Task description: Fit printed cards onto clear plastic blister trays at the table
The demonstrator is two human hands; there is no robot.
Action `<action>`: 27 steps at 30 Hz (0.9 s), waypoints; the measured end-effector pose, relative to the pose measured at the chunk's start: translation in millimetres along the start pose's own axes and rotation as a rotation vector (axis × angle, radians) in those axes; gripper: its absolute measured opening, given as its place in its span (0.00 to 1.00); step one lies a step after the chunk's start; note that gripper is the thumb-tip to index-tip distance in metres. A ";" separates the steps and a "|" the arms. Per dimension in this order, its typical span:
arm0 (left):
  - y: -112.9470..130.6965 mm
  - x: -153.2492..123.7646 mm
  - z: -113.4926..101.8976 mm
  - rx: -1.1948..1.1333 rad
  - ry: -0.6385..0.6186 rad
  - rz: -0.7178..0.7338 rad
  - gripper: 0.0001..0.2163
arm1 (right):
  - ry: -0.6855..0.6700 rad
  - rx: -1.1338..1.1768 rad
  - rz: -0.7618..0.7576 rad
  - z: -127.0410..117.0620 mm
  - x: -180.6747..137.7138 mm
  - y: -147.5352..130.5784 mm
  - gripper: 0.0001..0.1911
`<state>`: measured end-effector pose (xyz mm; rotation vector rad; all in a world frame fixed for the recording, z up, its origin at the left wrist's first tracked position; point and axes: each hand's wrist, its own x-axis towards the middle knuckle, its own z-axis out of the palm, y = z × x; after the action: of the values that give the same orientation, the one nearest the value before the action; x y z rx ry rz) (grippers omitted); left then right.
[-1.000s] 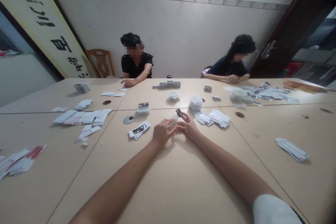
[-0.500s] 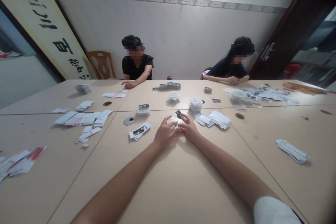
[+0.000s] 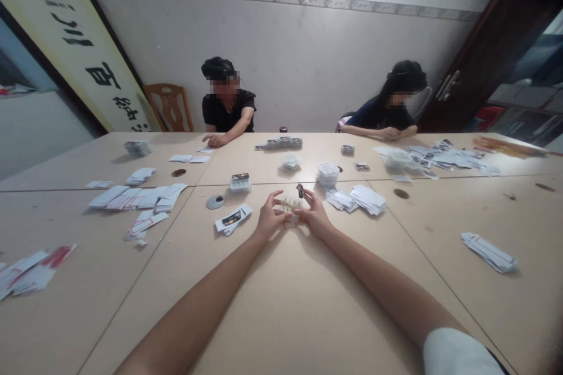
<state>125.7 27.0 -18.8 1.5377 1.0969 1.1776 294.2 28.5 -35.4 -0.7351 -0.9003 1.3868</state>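
Both forearms reach in from the near edge and converge on the middle of the pale wood-topped table [image 3: 281,304], wrists angled inward. The left hand [image 3: 271,218] curves round the left side of one small, clear, ridged plastic tray [image 3: 290,205], thumb on its near side and fingers arched beyond. The right hand [image 3: 317,214] grips the tray's right side, while its raised fingertips pinch one small dark printed card [image 3: 300,190]. The hands are close together, joined by the tray, which is just above the table.

Three stacks of similar clear trays stand farther off: one left [image 3: 240,183], one centre [image 3: 291,162], one right [image 3: 328,176]. Two fanned groups of white cards [image 3: 368,199] lie right of the hands. Two co-workers sit across the far side, one left [image 3: 229,111], one right [image 3: 378,111].
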 end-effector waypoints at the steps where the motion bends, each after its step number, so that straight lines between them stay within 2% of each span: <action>1: 0.8 -0.3 0.1 -0.009 -0.002 -0.008 0.36 | 0.001 -0.005 -0.002 -0.3 0.2 0.4 0.35; 13: -2.8 4.0 -2.0 -0.028 -0.025 -0.017 0.33 | 0.042 -0.046 -0.007 -0.8 1.8 2.0 0.40; 22: -9.5 7.1 -3.2 -0.044 -0.021 -0.057 0.17 | 0.082 -0.035 0.004 1.4 1.2 2.5 0.40; 25: -9.5 7.1 -1.6 -0.063 0.020 -0.081 0.15 | 0.109 -0.015 0.007 6.2 -0.5 -0.8 0.37; 27: -8.7 5.9 -0.2 -0.075 0.059 -0.100 0.14 | 0.128 0.003 0.005 9.7 -2.0 -3.9 0.32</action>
<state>125.3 34.6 -26.0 1.3831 1.1428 1.1889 287.8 25.6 -27.5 -0.8151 -0.7962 1.3291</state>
